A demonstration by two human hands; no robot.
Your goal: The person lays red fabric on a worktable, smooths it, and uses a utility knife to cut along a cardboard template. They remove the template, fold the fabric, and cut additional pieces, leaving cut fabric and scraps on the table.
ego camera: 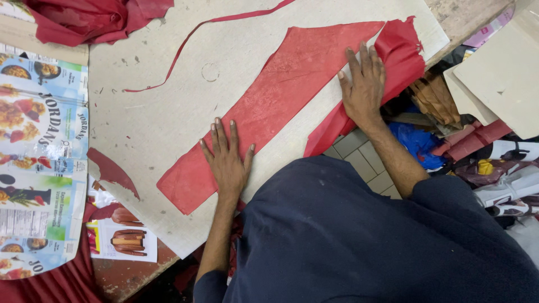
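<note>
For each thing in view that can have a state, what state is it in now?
Red piece: flat on the board, right end folded over the edge.
Board: flat, marked.
Left hand: open, pressing the piece.
Right hand: open, pressing the piece.
Red strip: loose, curved.
Red cloth: crumpled.

Long fabric piece (pixel 281 106) lying slantwise across the board (pixel 163 106) on the desk (pixel 120 275), left hand (pixel 227 160) flat on its near end, right hand (pixel 364 84) flat on its far end, thin strip (pixel 193 33) behind, flattened cartons (pixel 39 146) left, cloth heap (pixel 90 19) back left
</note>
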